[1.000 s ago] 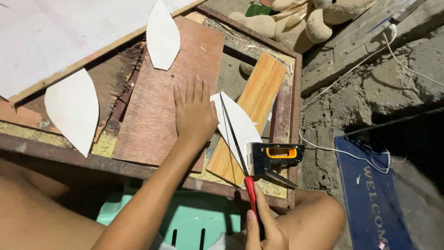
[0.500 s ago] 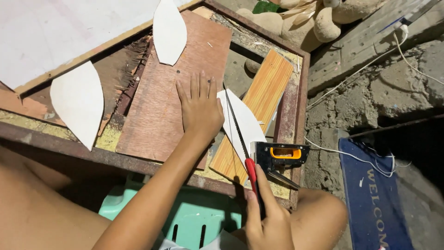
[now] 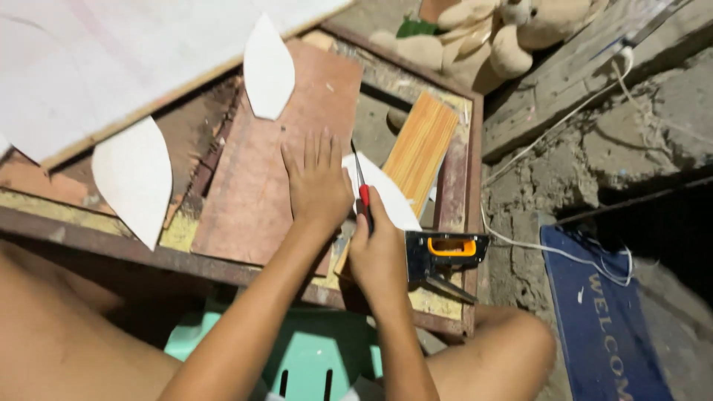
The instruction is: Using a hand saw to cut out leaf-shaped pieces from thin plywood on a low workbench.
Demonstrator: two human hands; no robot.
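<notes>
Screwdriver gripped in right hand fingers.

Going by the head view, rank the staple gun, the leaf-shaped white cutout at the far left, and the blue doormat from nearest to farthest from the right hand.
From the right hand:
1. Staple gun, black and orange, just to the hand's right on the frame.
2. Blue doormat, on the floor to the right.
3. Leaf-shaped white cutout, far left on the bench.
</notes>
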